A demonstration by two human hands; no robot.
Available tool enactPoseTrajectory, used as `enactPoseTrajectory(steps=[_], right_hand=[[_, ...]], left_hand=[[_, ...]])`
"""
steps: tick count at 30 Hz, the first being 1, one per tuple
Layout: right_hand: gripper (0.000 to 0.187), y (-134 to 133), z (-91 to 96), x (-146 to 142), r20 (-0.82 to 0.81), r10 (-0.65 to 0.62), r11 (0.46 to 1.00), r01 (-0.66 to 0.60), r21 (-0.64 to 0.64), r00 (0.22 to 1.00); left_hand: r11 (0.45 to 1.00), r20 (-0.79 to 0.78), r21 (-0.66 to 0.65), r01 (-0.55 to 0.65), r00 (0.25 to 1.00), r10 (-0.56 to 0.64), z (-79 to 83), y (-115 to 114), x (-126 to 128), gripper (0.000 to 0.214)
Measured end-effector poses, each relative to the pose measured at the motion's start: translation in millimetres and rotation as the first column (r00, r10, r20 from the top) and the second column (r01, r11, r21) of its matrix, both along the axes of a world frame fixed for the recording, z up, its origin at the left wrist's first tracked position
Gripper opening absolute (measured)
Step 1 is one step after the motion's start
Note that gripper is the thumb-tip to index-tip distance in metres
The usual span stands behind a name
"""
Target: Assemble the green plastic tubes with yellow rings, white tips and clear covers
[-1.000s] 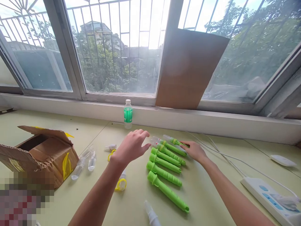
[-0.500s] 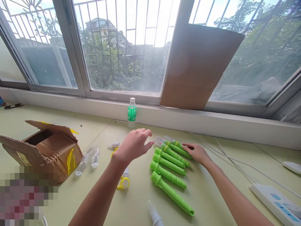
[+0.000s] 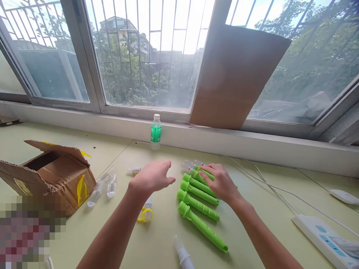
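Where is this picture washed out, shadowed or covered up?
In the head view, the pale sky glares nearly white; in the head view, soft shadows edge the slender bright green plastic tubes; in the head view, coarse square blocks cover the lower-left corner.

No text can be read. The clear bottle [image 3: 155, 145] at the back of the worktop [image 3: 126, 239] wears a green label [image 3: 156, 133] with white marks that look like print, some along its left side and a small light block low on its right, all too small and soft to make out as letters or numbers. A pale patch [image 3: 21, 186] shows on the cardboard box [image 3: 63, 173]; whether it is a label cannot be told.
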State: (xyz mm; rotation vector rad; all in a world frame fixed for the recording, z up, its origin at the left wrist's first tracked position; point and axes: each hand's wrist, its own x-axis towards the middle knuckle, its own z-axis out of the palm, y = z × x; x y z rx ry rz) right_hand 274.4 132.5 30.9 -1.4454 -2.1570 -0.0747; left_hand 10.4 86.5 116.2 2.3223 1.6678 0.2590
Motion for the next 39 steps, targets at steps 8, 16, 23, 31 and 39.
enactPoseTrajectory(steps=[8, 16, 23, 31, 39], right_hand=[[0.024, -88, 28.2, -82, 0.089, 0.338, 0.912, -0.303, -0.276, 0.937], [0.026, -112, 43.7, -86, 0.125, 0.37, 0.894, -0.316, -0.319, 0.921], [0.045, -82, 65.6, -55, 0.043, -0.046, 0.999, 0.047, -0.019, 0.998], [0.04, -74, 71.3, -22, -0.211, 0.164, 0.71, -0.264, -0.653, 0.964], [0.043, -51, 61.2, -16, -0.178, -0.16, 0.975, 0.127, -0.181, 0.971]], left_hand=[[1.0, 0.005, -0.01, -0.017, 1.0, 0.017, 3.0, -3, -2, 0.037], [1.0, 0.007, -0.016, -0.021, 1.0, 0.021, 5.7, -4, -3, 0.038], [0.999, -0.013, -0.044, -0.016, 1.0, 0.016, 4.5, -3, -1, 0.04], [0.998, -0.032, -0.065, -0.011, 0.999, 0.009, 2.6, -1, 2, 0.041], [0.997, -0.031, -0.071, -0.021, 0.999, 0.019, 1.1, 1, -1, 0.042]])
